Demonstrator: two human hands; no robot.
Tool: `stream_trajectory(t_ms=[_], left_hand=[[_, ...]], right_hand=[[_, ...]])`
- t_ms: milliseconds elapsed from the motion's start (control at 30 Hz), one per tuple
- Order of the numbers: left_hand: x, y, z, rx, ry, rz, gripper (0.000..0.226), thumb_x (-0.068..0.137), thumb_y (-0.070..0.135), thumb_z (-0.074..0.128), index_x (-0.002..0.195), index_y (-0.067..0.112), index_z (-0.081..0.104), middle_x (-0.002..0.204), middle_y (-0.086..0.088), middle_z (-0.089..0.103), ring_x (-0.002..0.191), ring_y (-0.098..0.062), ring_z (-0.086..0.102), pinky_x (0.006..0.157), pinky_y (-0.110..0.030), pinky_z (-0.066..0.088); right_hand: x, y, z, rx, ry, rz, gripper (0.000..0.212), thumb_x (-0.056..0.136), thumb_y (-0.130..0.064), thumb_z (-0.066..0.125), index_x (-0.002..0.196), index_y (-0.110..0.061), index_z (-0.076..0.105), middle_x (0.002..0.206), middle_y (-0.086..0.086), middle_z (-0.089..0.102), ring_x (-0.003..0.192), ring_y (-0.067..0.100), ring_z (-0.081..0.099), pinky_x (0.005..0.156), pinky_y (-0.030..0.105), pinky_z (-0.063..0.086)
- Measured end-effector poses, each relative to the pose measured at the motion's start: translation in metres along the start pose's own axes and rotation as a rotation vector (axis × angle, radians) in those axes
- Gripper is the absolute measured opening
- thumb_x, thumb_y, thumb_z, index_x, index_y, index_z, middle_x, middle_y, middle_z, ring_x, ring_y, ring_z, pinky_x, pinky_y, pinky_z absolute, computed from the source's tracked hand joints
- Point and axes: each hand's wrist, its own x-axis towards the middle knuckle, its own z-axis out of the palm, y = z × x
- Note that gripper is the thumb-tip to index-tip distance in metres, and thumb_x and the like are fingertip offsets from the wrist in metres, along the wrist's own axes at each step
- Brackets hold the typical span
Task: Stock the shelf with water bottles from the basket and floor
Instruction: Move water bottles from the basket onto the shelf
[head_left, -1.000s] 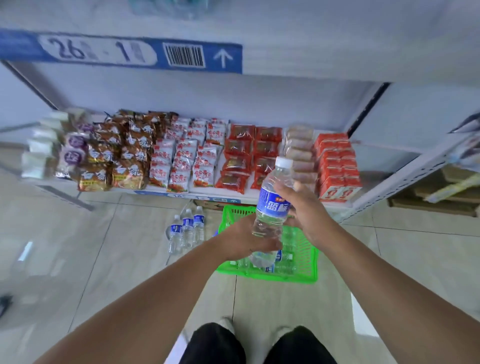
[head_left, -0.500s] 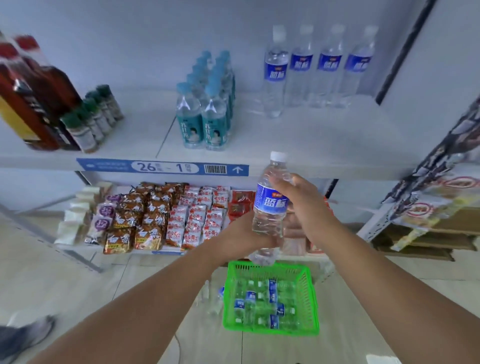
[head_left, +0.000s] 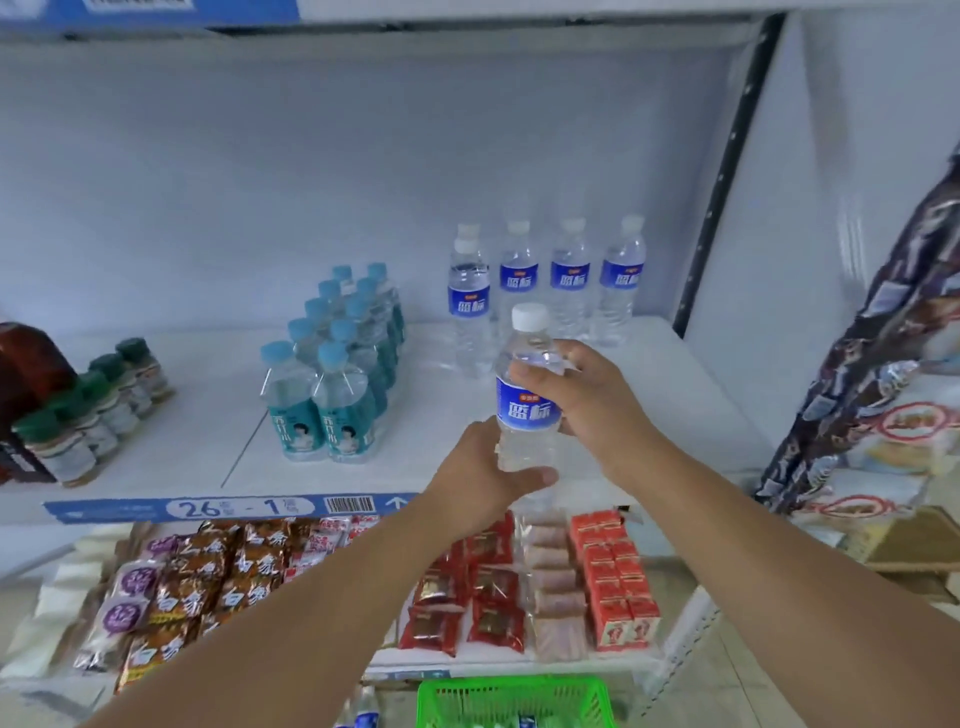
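water bottle (head_left: 529, 395) upright, cap up, in left hand (head_left: 480, 480) and right hand (head_left: 592, 402)

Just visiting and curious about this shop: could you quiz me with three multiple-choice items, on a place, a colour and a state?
1. Teal-labelled bottles stand: A) left of the blue-labelled row B) right of it C) behind it
2. Cap of the held bottle: A) green B) white C) red
3. The held bottle is: A) lying down B) uncapped C) upright in two hands
Answers: 1 A, they sit leftward on the shelf; 2 B, it shows white; 3 C, left hand holds its base, right hand grips its top.
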Motion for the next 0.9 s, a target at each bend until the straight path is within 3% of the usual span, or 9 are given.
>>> stream_trajectory(t_ms=[67,133,267,333,433,500,633,800,900], left_hand=[[0.024,-0.004,0.007,0.027,0.035,-0.037,0.043,0.078,0.041,0.085,0.112,0.052,0.061,0.109,0.020,0.071,0.097,-0.001,0.068,0.086,-0.020,0.053],[0.044,-0.008,0.012,0.044,0.062,-0.094,0.052,0.078,0.040,0.086,0.122,0.041,0.060,0.113,0.017,0.070,0.099,-0.004,0.067,0.090,-0.028,0.053],[0.074,-0.016,0.020,0.018,0.134,-0.157,0.051,0.078,0.039,0.086,0.119,0.048,0.057,0.104,0.030,0.065,0.090,0.013,0.063,0.069,-0.006,0.046],[0.087,-0.020,0.023,0.013,0.174,-0.175,0.052,0.080,0.040,0.084,0.122,0.051,0.055,0.104,0.032,0.063,0.089,0.015,0.060,0.064,-0.005,0.043],[0.111,-0.028,0.025,0.015,0.219,-0.204,0.061,0.081,0.043,0.083,0.133,0.045,0.053,0.116,0.025,0.063,0.100,-0.001,0.060,0.072,-0.011,0.041],[0.126,-0.030,0.025,0.022,0.243,-0.235,0.059,0.081,0.042,0.082,0.131,0.049,0.052,0.115,0.025,0.063,0.104,-0.006,0.062,0.074,-0.017,0.044],[0.154,-0.029,0.022,0.056,0.263,-0.247,0.044,0.081,0.036,0.080,0.103,0.060,0.051,0.096,0.034,0.063,0.090,0.004,0.063,0.066,-0.015,0.042],[0.180,-0.030,0.021,0.069,0.284,-0.274,0.046,0.084,0.039,0.080,0.120,0.044,0.052,0.110,0.022,0.063,0.088,0.002,0.059,0.066,-0.012,0.039],[0.186,-0.031,0.026,0.087,0.317,-0.296,0.055,0.089,0.039,0.075,0.136,0.034,0.048,0.122,0.018,0.061,0.101,-0.007,0.058,0.078,-0.020,0.042]], right_hand=[[0.022,0.005,-0.010,-0.003,-0.003,0.016,0.033,0.081,-0.039,0.084,0.109,-0.032,0.069,0.102,-0.009,0.079,0.095,0.012,0.076,0.080,0.032,0.061],[0.044,0.010,-0.019,-0.036,-0.017,0.042,0.034,0.080,-0.045,0.083,0.108,-0.038,0.065,0.103,-0.016,0.076,0.095,0.006,0.074,0.075,0.026,0.060],[0.081,0.015,-0.030,-0.076,-0.093,0.103,0.033,0.079,-0.052,0.081,0.103,-0.050,0.058,0.088,-0.037,0.069,0.087,-0.004,0.071,0.056,0.017,0.052],[0.098,0.015,-0.033,-0.067,-0.115,0.135,0.035,0.079,-0.052,0.082,0.103,-0.051,0.057,0.092,-0.033,0.070,0.094,0.003,0.070,0.060,0.023,0.051],[0.123,0.016,-0.037,-0.070,-0.156,0.190,0.041,0.078,-0.054,0.082,0.110,-0.053,0.056,0.116,-0.021,0.068,0.109,0.011,0.065,0.075,0.043,0.052],[0.136,0.014,-0.038,-0.083,-0.185,0.241,0.049,0.078,-0.057,0.081,0.120,-0.053,0.055,0.124,-0.016,0.066,0.113,0.016,0.063,0.085,0.055,0.052],[0.159,0.013,-0.038,-0.031,-0.189,0.293,0.045,0.081,-0.053,0.080,0.119,-0.052,0.056,0.116,-0.017,0.069,0.105,0.015,0.065,0.084,0.060,0.057],[0.185,0.016,-0.034,-0.020,-0.139,0.275,0.062,0.084,-0.049,0.079,0.137,-0.046,0.048,0.132,-0.010,0.061,0.119,0.021,0.059,0.095,0.068,0.050],[0.198,0.020,-0.031,-0.032,-0.103,0.261,0.070,0.082,-0.051,0.080,0.142,-0.044,0.044,0.140,-0.008,0.056,0.126,0.025,0.056,0.095,0.070,0.049]])
